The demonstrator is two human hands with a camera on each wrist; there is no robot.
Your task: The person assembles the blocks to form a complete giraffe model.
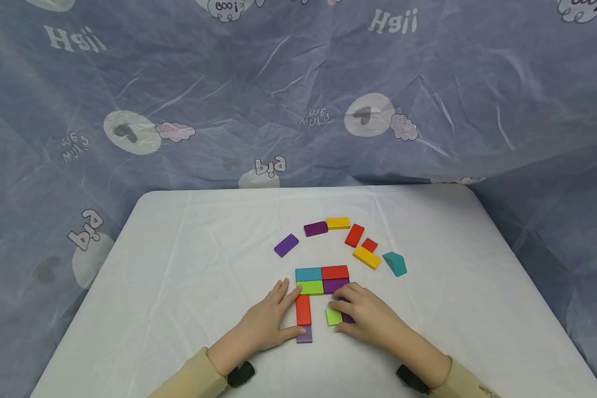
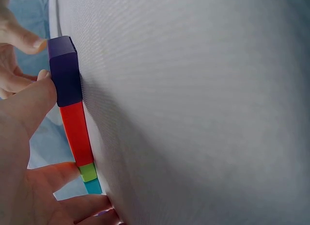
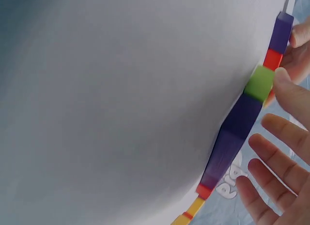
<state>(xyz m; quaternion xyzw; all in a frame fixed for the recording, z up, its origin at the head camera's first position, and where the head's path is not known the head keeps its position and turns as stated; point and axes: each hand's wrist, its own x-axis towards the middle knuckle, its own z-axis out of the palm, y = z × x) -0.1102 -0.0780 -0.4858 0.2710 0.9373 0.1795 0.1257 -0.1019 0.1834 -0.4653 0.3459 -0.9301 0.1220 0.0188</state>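
My left hand lies along the left side of a column made of a red block above a light purple block. Its thumb touches the purple block, and its index fingertip meets the lime green block above. My right hand is over a second lime green block and a dark purple block beside it. In the right wrist view, the thumb touches that green block while the other fingers are spread. Teal, red and purple blocks complete the two-row group.
Beyond the group, an arc of loose pieces holds purple blocks, yellow blocks, red blocks and a teal angled piece. They lie on a white-covered table. A grey-blue printed curtain hangs behind.
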